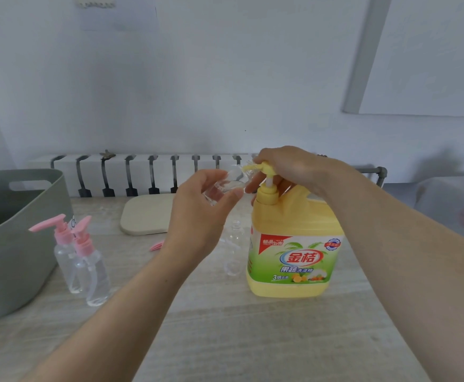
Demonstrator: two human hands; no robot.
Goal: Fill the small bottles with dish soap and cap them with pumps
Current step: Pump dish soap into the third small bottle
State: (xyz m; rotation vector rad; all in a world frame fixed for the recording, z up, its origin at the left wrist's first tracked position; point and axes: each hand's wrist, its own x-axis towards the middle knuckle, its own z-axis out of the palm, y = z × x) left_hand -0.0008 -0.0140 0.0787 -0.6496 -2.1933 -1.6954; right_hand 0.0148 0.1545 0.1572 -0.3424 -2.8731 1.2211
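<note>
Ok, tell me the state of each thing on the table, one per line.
Held bottle: uncapped, tilted, near the spout, in left hand.
Pump head: stem showing, gripped by right hand.
Soap jug: upright.
Pump bottles: capped, upright.
Spare bottle: uncapped, upright beside jug.

1. Soap jug (294, 282): big, yellow w/ green label, upright; yellow pump (266, 172) on top.
2. Clear btl (222, 187): uncapped, tilted, held aloft, mouth at pump spout.
3. Open btl (235, 249): clear, upright, just left of jug.
4. 2 capped btls (66, 257), (97, 279): pink pumps (60, 230), upright, touching, far left.
5. Pink piece (157, 246): flat on table, partly hidden.
</note>
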